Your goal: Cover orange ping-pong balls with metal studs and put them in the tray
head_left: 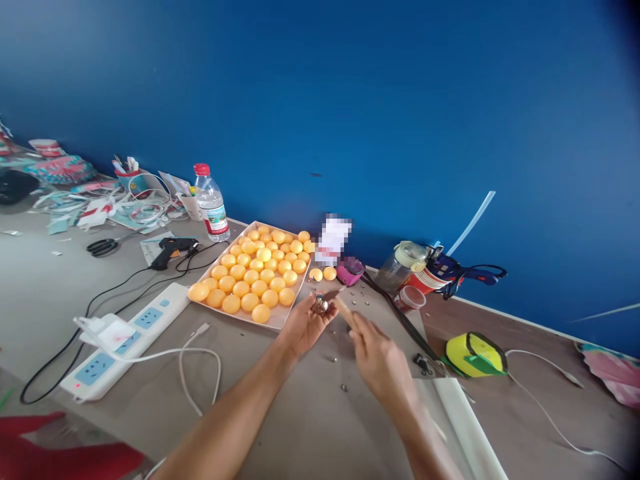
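Note:
My left hand [306, 325] is held palm up over the table, its fingers pinched round a small shiny metal piece [320, 305]. My right hand [376, 352] is closed on a thin wooden stick [344, 309] whose tip points at that metal piece. Just beyond the hands lies a shallow white tray [278, 319] filled with several orange balls [257, 273]. Two more orange balls [323, 273] rest beside the tray. Small metal bits [356, 301] are scattered on the table around the hands.
A white power strip [131, 337] with cables lies at the left, near a black glue gun [171, 248], scissors [103, 247] and a water bottle [211, 203]. A pink cup [350, 271], a glass jar [400, 265], a yellow-green tape roll [473, 355] and a white tube [467, 427] sit at the right.

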